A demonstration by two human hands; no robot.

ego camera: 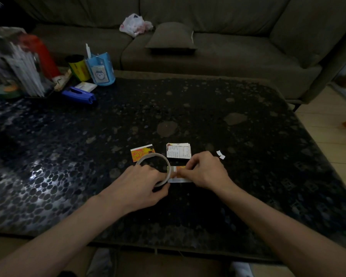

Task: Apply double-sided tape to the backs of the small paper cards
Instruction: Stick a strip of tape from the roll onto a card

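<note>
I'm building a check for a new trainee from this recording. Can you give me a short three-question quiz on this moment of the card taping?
1. True or false: the left hand grips the tape roll.
2. Which lies just to the right of the right hand? A) blue stapler B) small white scrap C) plastic bag
3. Fill in: the right hand's curled fingers hold down a small paper ____ next to the roll.

Key: 1 true. 2 B. 3 card.
</note>
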